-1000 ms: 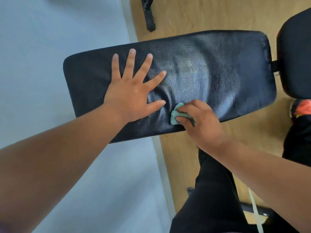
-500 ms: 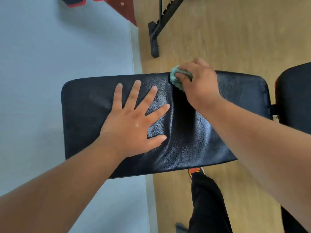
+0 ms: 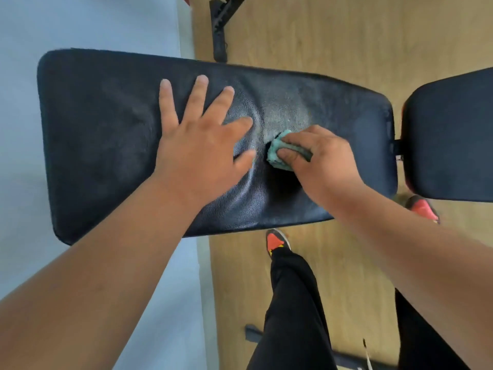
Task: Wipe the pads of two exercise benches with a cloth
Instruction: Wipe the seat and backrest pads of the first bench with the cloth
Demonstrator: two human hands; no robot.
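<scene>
Since half a second ago right hand (image 3: 320,161) pulls cloth (image 3: 277,153) from pad's (image 3: 106,134) far edge to centre, pinching it | left hand (image 3: 197,145) spread flat, pressing at 9 o'clock of cloth | pad's long axis runs 9-to-3; unwiped stretch judged toward 3 o'clock

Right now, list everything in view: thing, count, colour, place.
long pad: 1, black, centre, spanning the grey and wood floor
second pad: 1, black, right edge, joined to the long pad by a short link
cloth: 1, teal, bunched on the long pad under the right hand
frame bar: 1, black, on the wood floor beyond the long pad
grey floor: 1, pale grey, left side
wood floor: 1, light brown, right side
shoes: 2, red and black, on the wood floor below the pads
trousers: 1, black, bottom centre
left hand: 1, flat on the long pad, fingers spread
right hand: 1, gripping the cloth
</scene>
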